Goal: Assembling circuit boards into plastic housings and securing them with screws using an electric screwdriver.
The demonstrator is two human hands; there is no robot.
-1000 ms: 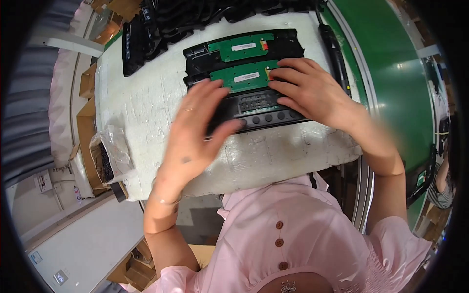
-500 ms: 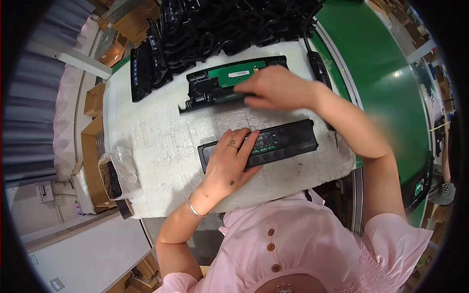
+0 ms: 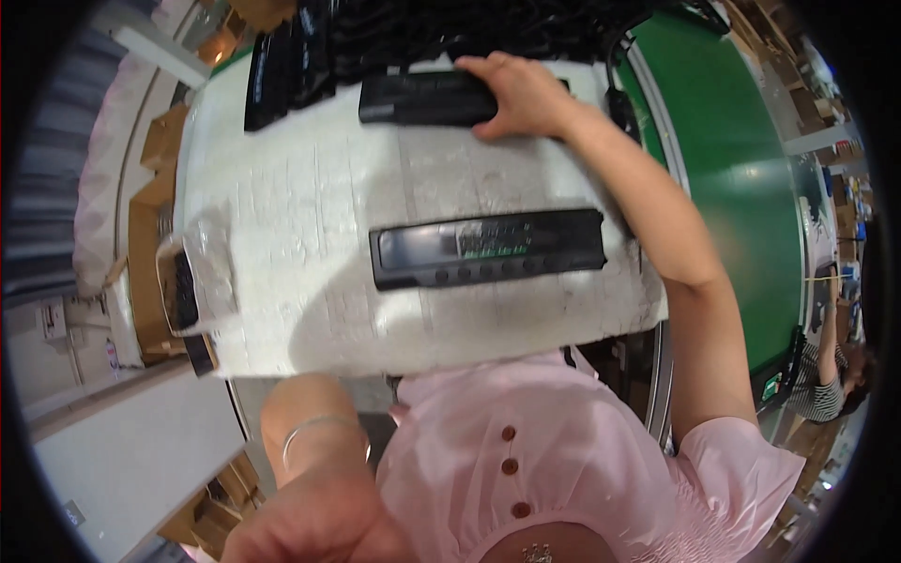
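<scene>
Far back on the work surface, my right hand (image 3: 527,96) spans the right end of a long black plastic panel (image 3: 418,99), thumb on its near edge and fingers over its far edge. Nearer to me lies a second black panel (image 3: 565,246), untouched. It has a glossy window, a row of round buttons along its near edge, and circuit parts showing in the middle. My left hand (image 3: 319,521) is raised close to the camera at the lower edge. Its fingers run out of the picture, so whether it holds anything is hidden.
A white padded sheet (image 3: 272,216) covers the table. A heap of black plastic parts (image 3: 404,33) stands at its back edge. A green conveyor belt (image 3: 723,188) runs along the right. On the left are cardboard boxes (image 3: 148,249) and a clear plastic bag (image 3: 211,267). Another person (image 3: 819,394) is at far right.
My left hand has left the near panel and come up toward the camera. My right hand now grasps the far panel, whose green circuit board no longer shows. The view has shifted.
</scene>
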